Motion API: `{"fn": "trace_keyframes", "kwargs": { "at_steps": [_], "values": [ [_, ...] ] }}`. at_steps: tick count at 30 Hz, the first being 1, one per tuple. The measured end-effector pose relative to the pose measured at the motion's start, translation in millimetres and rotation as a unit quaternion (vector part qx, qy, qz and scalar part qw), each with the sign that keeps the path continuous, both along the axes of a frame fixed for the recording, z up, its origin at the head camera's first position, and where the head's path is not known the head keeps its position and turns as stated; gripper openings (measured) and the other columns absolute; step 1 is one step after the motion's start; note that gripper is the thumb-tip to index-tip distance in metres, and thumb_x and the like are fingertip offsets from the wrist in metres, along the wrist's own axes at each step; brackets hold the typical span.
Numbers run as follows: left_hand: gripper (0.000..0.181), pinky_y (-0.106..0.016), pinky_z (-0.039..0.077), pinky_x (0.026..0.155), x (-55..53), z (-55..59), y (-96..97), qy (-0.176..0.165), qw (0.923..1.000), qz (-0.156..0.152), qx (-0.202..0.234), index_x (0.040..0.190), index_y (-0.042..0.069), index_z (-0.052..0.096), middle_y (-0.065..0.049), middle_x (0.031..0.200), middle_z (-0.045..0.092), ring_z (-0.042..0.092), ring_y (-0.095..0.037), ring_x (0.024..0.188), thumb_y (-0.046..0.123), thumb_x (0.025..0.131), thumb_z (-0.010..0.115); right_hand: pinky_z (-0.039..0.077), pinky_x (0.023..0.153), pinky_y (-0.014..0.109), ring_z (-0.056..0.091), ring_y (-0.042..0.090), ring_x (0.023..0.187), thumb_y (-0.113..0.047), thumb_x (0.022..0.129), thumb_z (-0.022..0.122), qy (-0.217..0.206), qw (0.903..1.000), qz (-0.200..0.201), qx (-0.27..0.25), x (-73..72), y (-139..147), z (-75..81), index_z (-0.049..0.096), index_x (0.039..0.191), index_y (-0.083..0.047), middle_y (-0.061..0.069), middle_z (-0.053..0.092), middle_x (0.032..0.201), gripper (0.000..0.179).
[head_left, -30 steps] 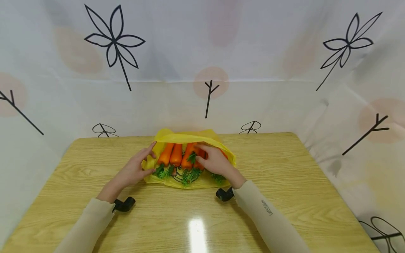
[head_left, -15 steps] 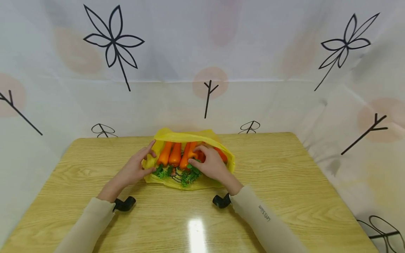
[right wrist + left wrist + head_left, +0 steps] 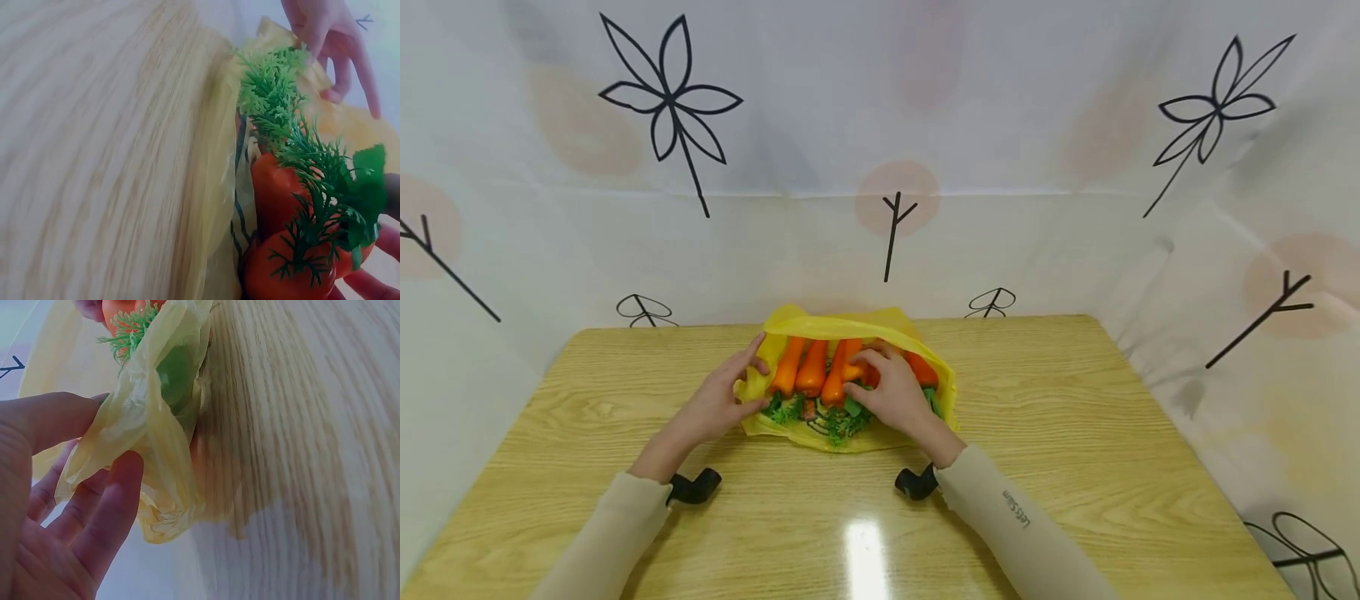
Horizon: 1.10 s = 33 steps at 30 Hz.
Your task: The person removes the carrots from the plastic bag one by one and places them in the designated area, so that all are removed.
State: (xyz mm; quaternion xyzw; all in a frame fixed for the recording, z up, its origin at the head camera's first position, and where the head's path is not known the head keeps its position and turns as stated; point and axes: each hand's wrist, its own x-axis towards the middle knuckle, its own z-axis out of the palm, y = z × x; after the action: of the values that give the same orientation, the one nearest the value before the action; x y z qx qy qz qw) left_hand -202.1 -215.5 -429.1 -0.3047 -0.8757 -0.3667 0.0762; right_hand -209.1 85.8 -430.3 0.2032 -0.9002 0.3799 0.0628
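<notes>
A yellow plastic bag [image 3: 812, 325] lies on its side on the table, its mouth facing me. Inside are several carrots [image 3: 811, 372] in a row, green tops toward the opening. My left hand [image 3: 718, 404] pinches the bag's left edge; in the left wrist view its thumb and fingers have the thin film [image 3: 125, 425] between them. Reaching into the bag, my right hand [image 3: 898, 396] grips a carrot [image 3: 852, 372] with a leafy top between thumb and fingers. In the right wrist view, feathery greens [image 3: 275, 94] partly cover the carrots, and the right fingers show only at the edge.
The wood-grain table [image 3: 790, 525] extends around the bag on both sides and in front. A pale cloth [image 3: 820, 242] with plant drawings hangs behind the back edge. Black wrist mounts [image 3: 696, 486] sit below both hands.
My right hand has moved left and slightly toward me with the carrot, baring another carrot at the bag's right side. The row of carrots has shifted slightly left. The left hand stays nearly still.
</notes>
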Motion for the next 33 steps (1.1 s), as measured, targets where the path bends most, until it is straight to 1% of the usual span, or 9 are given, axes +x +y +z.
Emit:
{"fn": "trace_keyframes", "kwargs": {
  "at_steps": [1, 5, 8, 10, 12, 17, 21, 26, 33],
  "values": [
    [0.099, -0.038, 0.044, 0.08, 0.0, 0.2, -0.3, -0.002, 1.0, 0.0, 0.0, 0.159, 0.006, 0.021, -0.006, 0.111, 0.057, 0.052, -0.021, 0.099, -0.008, 0.08, 0.079, 0.047, 0.094, 0.052, 0.054, 0.038, 0.121, -0.029, 0.088, 0.078, 0.003, 1.0, -0.003, -0.004, -0.2, -0.7, -0.5, 0.068, 0.116, -0.016, 0.018, 0.054, 0.138, 0.033],
    [0.094, -0.03, 0.046, 0.062, 0.2, 1.0, -0.9, -0.006, 0.9999, -0.012, 0.004, 0.157, 0.005, 0.026, -0.007, 0.111, 0.056, 0.048, -0.022, 0.095, -0.008, 0.08, 0.078, 0.049, 0.087, 0.048, 0.06, 0.034, 0.109, -0.025, 0.088, 0.078, 0.02, 0.9997, -0.011, -0.01, -0.6, -2.8, -1.5, 0.066, 0.11, -0.014, 0.014, 0.058, 0.13, 0.028],
    [0.09, -0.025, 0.042, 0.051, 0.8, 2.1, -0.7, -0.017, 0.9997, -0.016, 0.001, 0.156, 0.005, 0.03, -0.006, 0.109, 0.053, 0.044, -0.022, 0.09, -0.007, 0.08, 0.078, 0.05, 0.087, 0.048, 0.059, 0.034, 0.109, -0.022, 0.089, 0.075, 0.031, 0.9994, -0.011, -0.008, -0.2, -3.5, -1.4, 0.068, 0.114, -0.011, 0.014, 0.058, 0.129, 0.028],
    [0.088, -0.026, 0.042, 0.053, 1.0, 3.3, -0.3, -0.019, 0.9997, -0.015, -0.009, 0.155, 0.005, 0.032, -0.004, 0.106, 0.052, 0.043, -0.021, 0.088, -0.005, 0.081, 0.079, 0.049, 0.089, 0.049, 0.058, 0.036, 0.113, -0.019, 0.089, 0.072, 0.032, 0.9994, -0.006, -0.01, 0.3, -3.7, -1.1, 0.07, 0.118, -0.01, 0.014, 0.058, 0.131, 0.03],
    [0.089, -0.028, 0.044, 0.06, 0.9, 4.3, 0.1, -0.018, 0.9995, -0.012, -0.022, 0.155, 0.004, 0.031, -0.003, 0.105, 0.052, 0.043, -0.02, 0.088, -0.003, 0.081, 0.079, 0.049, 0.088, 0.048, 0.057, 0.037, 0.116, -0.017, 0.089, 0.07, 0.029, 0.9995, -0.002, -0.013, 0.8, -3.9, -1.0, 0.071, 0.121, -0.011, 0.015, 0.057, 0.133, 0.032],
    [0.094, -0.037, 0.042, 0.078, -0.5, 5.4, 0.2, -0.011, 0.9992, -0.008, -0.037, 0.158, 0.003, 0.023, -0.003, 0.104, 0.053, 0.047, -0.019, 0.092, -0.002, 0.082, 0.079, 0.049, 0.074, 0.041, 0.058, 0.035, 0.113, -0.014, 0.089, 0.066, 0.025, 0.9993, 0.008, -0.027, 1.9, -3.8, 0.0, 0.073, 0.118, -0.012, 0.014, 0.058, 0.132, 0.03],
    [0.095, -0.039, 0.042, 0.079, -1.5, 5.7, 0.2, -0.012, 0.9992, -0.008, -0.038, 0.158, 0.004, 0.021, -0.004, 0.104, 0.053, 0.047, -0.02, 0.093, -0.002, 0.083, 0.079, 0.046, 0.071, 0.038, 0.058, 0.034, 0.111, -0.012, 0.088, 0.066, 0.027, 0.9987, 0.017, -0.039, 4.0, -2.6, 3.1, 0.073, 0.117, -0.012, 0.014, 0.058, 0.131, 0.03],
    [0.096, -0.041, 0.042, 0.081, -0.9, 7.9, 1.2, -0.016, 0.9992, -0.002, -0.035, 0.158, 0.002, 0.021, -0.004, 0.104, 0.053, 0.047, -0.02, 0.093, -0.003, 0.082, 0.079, 0.047, 0.073, 0.039, 0.059, 0.031, 0.109, -0.011, 0.087, 0.065, 0.036, 0.9977, 0.026, -0.052, 7.9, -0.1, 9.0, 0.073, 0.115, -0.011, 0.014, 0.06, 0.129, 0.029],
    [0.094, -0.041, 0.043, 0.081, -0.4, 9.4, 1.9, -0.016, 0.9994, -0.001, -0.032, 0.158, 0.002, 0.022, -0.005, 0.105, 0.054, 0.048, -0.021, 0.094, -0.002, 0.082, 0.079, 0.05, 0.08, 0.038, 0.059, 0.021, 0.104, -0.009, 0.087, 0.065, 0.035, 0.9967, 0.024, -0.069, 16.4, 9.4, 12.7, 0.074, 0.113, -0.015, 0.002, 0.062, 0.123, 0.029]
  ]
}}
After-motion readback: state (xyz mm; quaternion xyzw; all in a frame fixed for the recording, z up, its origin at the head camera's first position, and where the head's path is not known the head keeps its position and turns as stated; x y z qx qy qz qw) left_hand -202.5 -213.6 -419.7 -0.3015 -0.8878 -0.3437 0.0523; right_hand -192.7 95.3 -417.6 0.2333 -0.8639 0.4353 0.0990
